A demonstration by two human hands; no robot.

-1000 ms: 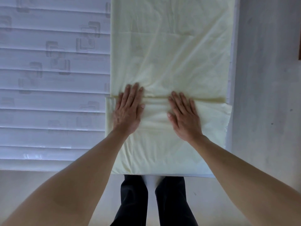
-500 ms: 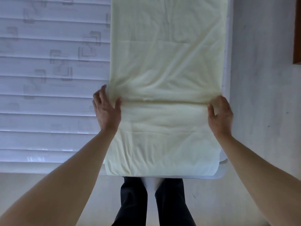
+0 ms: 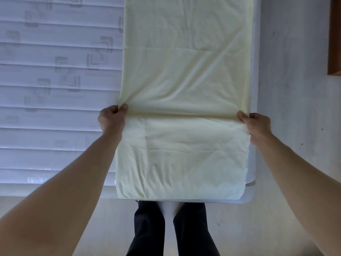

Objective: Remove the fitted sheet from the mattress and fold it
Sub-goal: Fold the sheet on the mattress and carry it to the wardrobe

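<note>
The pale yellow fitted sheet (image 3: 184,71) lies as a long folded strip down the right part of the bare white mattress (image 3: 55,98). Its near end is folded over into a doubled rectangle that reaches the mattress foot. My left hand (image 3: 111,119) pinches the sheet's left edge at the fold line, thumb on top. My right hand (image 3: 253,124) pinches the right edge at the same line. The cloth is pulled taut between them, with diagonal creases running up from the left corner.
The quilted mattress surface stretches away to the left of the sheet. Pale floor (image 3: 295,89) runs along the right side, with a brown wooden piece of furniture (image 3: 335,43) at the far right edge. My dark trouser legs (image 3: 171,230) stand at the mattress foot.
My hands left the middle of the sheet, slid outward to its two side edges and closed on them at the fold line. The cloth now shows tension creases.
</note>
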